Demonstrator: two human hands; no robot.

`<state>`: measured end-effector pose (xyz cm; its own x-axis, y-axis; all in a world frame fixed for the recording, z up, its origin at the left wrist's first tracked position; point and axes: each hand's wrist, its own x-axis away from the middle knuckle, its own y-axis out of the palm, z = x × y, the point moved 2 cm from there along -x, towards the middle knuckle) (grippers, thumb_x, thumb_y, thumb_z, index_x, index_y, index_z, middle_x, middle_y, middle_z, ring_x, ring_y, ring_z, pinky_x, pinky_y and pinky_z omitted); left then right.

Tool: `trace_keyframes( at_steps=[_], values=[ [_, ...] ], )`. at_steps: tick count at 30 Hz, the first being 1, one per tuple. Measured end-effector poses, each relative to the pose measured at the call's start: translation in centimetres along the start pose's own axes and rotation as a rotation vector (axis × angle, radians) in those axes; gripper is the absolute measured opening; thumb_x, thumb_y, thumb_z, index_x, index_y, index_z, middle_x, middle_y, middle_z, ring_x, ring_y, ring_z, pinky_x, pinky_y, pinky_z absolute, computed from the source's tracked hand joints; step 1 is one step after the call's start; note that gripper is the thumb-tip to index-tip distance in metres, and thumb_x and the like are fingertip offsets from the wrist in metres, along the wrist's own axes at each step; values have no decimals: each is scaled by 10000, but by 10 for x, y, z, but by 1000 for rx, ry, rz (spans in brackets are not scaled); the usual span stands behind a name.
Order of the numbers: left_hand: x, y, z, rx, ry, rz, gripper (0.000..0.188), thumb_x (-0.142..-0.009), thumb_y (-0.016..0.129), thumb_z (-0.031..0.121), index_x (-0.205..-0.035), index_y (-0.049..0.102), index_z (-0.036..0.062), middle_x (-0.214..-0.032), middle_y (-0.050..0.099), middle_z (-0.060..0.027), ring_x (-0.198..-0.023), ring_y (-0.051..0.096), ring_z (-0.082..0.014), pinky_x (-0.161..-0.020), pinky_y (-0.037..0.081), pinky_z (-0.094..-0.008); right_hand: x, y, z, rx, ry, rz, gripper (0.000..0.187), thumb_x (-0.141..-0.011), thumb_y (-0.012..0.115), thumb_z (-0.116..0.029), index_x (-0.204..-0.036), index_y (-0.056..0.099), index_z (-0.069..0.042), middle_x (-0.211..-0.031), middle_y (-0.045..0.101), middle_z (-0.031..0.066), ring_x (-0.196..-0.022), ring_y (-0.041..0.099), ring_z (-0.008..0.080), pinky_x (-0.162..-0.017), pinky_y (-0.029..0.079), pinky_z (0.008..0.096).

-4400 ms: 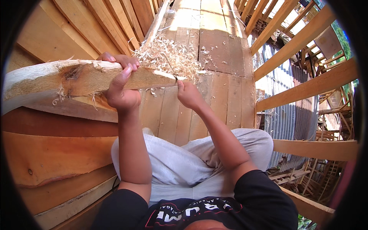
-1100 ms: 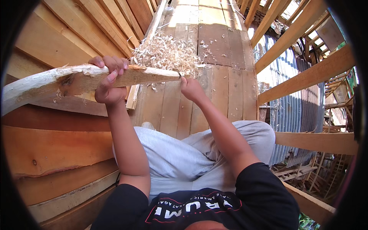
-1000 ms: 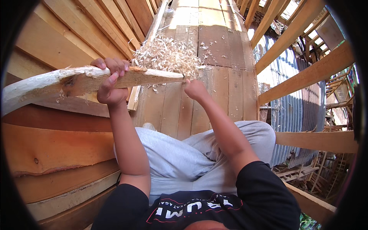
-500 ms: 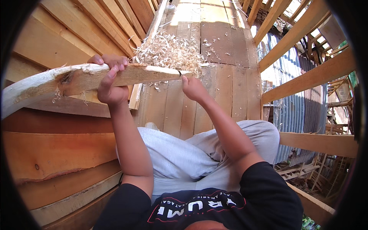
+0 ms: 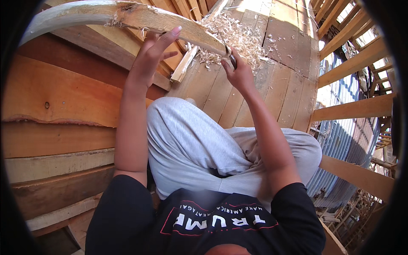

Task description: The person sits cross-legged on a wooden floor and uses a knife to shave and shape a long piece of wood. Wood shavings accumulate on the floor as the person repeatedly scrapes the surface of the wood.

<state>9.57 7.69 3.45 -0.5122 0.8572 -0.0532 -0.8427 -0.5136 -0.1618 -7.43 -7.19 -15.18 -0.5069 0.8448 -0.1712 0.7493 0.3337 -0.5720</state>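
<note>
A long, curved piece of pale wood [image 5: 161,19] reaches from the upper left toward the middle, with a rough, darker patch on its side and a tapered end. My left hand [image 5: 146,61] supports it from below; one digit lies on its face, another sticks out beneath, and the rest are partly hidden. At the tapered end, my right hand [image 5: 241,75] is closed round the dark handle of a slim knife [image 5: 233,60]. The blade is against the wood's tip, mostly hidden.
A heap of curled wood shavings [image 5: 242,36] lies on the plank floor [image 5: 216,100] beyond my hands. Stacked boards [image 5: 63,87] line the left side. A short wood strip [image 5: 185,64] is near my left hand. Wooden rails [image 5: 357,107] and corrugated metal sheets [image 5: 340,144] are at right.
The wood has moved up in view and now slopes down to the right. My left hand has shifted from gripping over it to below it. The knife handle now shows in my right hand.
</note>
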Motion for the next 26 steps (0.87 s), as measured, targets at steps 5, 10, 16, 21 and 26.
trace_keyframes(
  at_steps=[5, 10, 16, 21, 26],
  values=[
    [90, -23, 4, -382, -88, -129, 411, -931, 539, 242, -1253, 518, -13, -1170, 588, -116, -1135, 557, -195, -896, 478, -343, -1, 0, 8, -35, 26, -23, 546, -908, 611, -376, -1385, 493, -137, -872, 677, 226, -834, 671, 373, -738, 509, 420],
    [182, -77, 4, -868, -474, -384, 283, -917, 534, 181, -1133, 599, 11, -927, 664, -201, -936, 643, -332, -847, 495, -378, -2, -2, 4, 48, 62, -59, 582, -917, 605, -399, -1388, 483, -79, -967, 686, 229, -917, 680, 330, -785, 512, 403],
    [321, -158, -36, -1358, -1169, -905, 315, -829, 544, 139, -1100, 624, 0, -890, 657, -248, -869, 637, -407, -793, 496, -474, -3, 11, 13, 70, -16, -6, 607, -913, 611, -409, -1412, 459, -99, -927, 697, 206, -863, 689, 265, -776, 514, 375],
    [371, -174, -61, -1139, -1125, -967, 400, -799, 536, 121, -1173, 592, -10, -906, 652, -279, -868, 641, -421, -784, 513, -465, -3, 5, 7, 71, 17, -60, 576, -924, 605, -379, -1424, 453, -137, -757, 658, 128, -667, 618, 187, -658, 481, 339],
    [398, -159, -104, -1036, -1034, -639, 775, -803, 539, 177, -1497, 197, 147, -939, 654, -269, -894, 636, -416, -815, 498, -483, -8, 14, 22, -51, -82, -38, 606, -923, 609, -375, -1449, 413, -145, -865, 687, 146, -741, 648, 181, -703, 493, 313]
  ],
)
